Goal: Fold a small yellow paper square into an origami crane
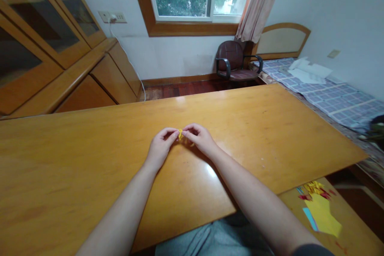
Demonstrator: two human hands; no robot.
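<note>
A small piece of folded yellow paper (180, 133) is pinched between my two hands, just above the wooden table (90, 160). My left hand (160, 146) grips its left side between thumb and fingertips. On the other side, the thumb and fingers of my right hand (200, 139) close on its right edge. The fingertips cover much of the paper, and its exact folded shape is too small to make out.
On a lower surface at the right lie yellow paper sheets (322, 214), a light blue strip (310, 219) and a pile of yellow and red folded pieces (314, 188). Beyond the table stand a brown armchair (232, 58) and a bed (336, 100). Wooden cabinets (90, 94) line the left.
</note>
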